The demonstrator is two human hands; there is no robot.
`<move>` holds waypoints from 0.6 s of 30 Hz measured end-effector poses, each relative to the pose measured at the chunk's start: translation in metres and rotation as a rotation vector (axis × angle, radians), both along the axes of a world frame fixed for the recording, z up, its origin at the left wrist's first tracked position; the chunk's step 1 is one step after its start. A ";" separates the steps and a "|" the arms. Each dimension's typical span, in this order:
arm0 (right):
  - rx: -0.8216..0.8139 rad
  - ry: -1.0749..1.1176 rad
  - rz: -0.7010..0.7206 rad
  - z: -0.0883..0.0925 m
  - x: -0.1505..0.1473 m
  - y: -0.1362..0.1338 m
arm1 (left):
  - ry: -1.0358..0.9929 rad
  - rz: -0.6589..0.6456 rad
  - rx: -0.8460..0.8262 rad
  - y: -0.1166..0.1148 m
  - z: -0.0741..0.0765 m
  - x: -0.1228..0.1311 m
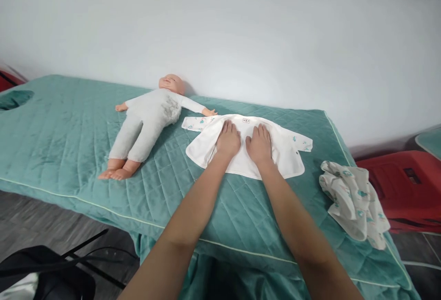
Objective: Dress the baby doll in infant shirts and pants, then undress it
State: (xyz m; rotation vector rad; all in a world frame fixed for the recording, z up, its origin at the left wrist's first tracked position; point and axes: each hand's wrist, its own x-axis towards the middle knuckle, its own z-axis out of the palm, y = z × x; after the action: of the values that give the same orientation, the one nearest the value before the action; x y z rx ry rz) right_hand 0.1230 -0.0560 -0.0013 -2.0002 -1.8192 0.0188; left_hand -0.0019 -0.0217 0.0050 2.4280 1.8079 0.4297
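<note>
A small white baby shirt (246,150) lies opened out, its inside facing up, on a green quilted cover. My left hand (228,139) rests flat on the left half of the shirt, palm down. On the right half lies my right hand (260,144), also flat, its fingers pointing away from me. Printed sleeves stretch out to both sides. To the left a baby doll (146,118) in white lies on its back, one of its hands close to the shirt's left sleeve.
A crumpled printed cloth (354,201) lies at the right edge of the green cover (69,144). Beyond that edge is a red case (406,185). A white wall (220,47) runs along the back. A black bag (48,272) sits at the lower left.
</note>
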 end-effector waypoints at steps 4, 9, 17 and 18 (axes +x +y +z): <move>-0.072 -0.050 0.073 0.002 -0.006 -0.004 | 0.002 -0.028 0.003 -0.012 -0.001 0.004; -0.087 -0.079 0.181 0.010 -0.009 -0.018 | -0.042 -0.158 -0.040 -0.036 0.010 -0.004; 0.137 0.103 0.395 0.059 -0.088 0.042 | -0.501 0.007 0.162 -0.027 0.080 -0.169; 0.118 0.120 0.417 0.063 -0.109 0.060 | -0.515 0.088 0.214 -0.019 0.084 -0.201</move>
State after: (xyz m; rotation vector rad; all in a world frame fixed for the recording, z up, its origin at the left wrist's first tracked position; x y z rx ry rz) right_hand 0.0144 0.0042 0.0622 -1.4791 -2.0716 0.1500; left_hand -0.2032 -0.0410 0.0894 2.0840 1.7035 1.1837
